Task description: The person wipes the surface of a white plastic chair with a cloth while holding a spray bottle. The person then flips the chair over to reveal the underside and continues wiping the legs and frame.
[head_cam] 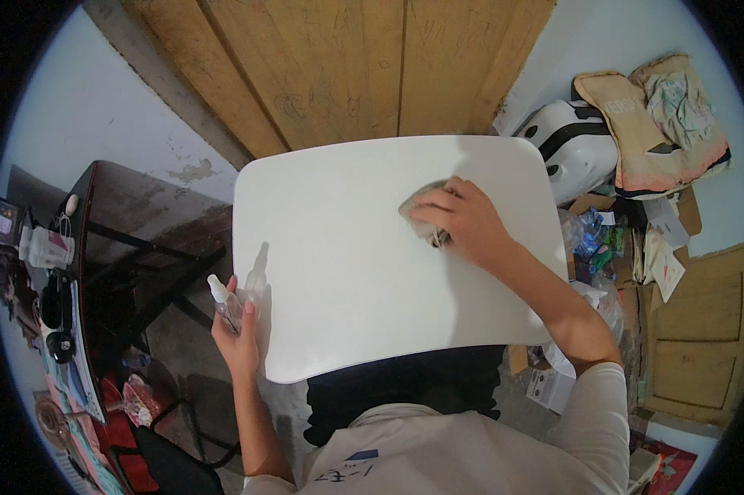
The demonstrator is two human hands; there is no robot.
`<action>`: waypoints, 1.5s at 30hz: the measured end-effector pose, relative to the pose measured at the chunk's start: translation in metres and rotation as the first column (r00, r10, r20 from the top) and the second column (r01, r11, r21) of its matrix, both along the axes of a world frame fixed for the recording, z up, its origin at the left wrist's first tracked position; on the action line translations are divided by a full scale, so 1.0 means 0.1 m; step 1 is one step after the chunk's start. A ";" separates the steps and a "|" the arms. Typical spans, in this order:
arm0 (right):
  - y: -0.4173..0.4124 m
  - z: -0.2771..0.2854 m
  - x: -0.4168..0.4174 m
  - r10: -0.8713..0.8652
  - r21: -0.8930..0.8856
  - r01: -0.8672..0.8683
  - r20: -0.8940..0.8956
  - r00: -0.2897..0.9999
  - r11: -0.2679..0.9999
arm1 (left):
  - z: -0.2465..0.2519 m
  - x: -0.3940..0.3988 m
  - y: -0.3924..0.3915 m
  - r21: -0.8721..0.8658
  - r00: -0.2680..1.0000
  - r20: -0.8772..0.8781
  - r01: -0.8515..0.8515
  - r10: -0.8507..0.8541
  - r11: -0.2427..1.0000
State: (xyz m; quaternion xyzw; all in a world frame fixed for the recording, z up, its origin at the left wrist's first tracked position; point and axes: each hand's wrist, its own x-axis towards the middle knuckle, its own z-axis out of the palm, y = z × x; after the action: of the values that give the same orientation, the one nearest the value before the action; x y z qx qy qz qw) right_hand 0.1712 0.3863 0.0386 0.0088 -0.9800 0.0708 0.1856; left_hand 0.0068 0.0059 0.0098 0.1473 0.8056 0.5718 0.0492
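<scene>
Before me stands a white tabletop [347, 260] with rounded corners. My right hand [468, 219] presses a crumpled greyish cloth [420, 201] onto its surface, right of the middle and towards the far side. Beside the left edge, my left hand [239, 331] is closed around a clear spray bottle [228, 307] with a white cap, held roughly upright and tilted a little. The bottle's shadow falls across the tabletop's left part. Part of the cloth is hidden under my right palm.
A wooden door [347, 68] rises behind the tabletop's far edge. On the left is a dark desk [86, 247] with jars and cables, and a black chair [174, 461]. To the right are a white hard case [573, 145], cushions [619, 108] and a heap of bags and cardboard.
</scene>
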 end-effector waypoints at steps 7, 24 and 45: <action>-0.14 0.00 0.28 0.132 -0.027 -0.132 -0.002 0.991 0.991 | -0.01 0.00 0.00 0.004 1.000 0.007 0.003 -0.003 1.000; 0.24 0.00 -0.26 0.036 -0.011 -0.036 -0.023 0.999 0.999 | 0.00 -0.03 0.01 -0.042 1.000 0.005 0.015 -0.015 0.999; 0.38 0.03 -1.19 -0.220 -0.040 0.218 -0.053 0.974 0.975 | -0.02 -0.02 0.01 0.040 1.000 0.028 -0.012 0.011 0.999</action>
State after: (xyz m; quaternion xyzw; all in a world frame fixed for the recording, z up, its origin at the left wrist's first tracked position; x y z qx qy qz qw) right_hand 0.0520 0.4247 0.0411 -0.1004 -0.9680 0.0665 0.2204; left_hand 0.0045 0.0073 0.0080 0.1355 0.7939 0.5902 0.0543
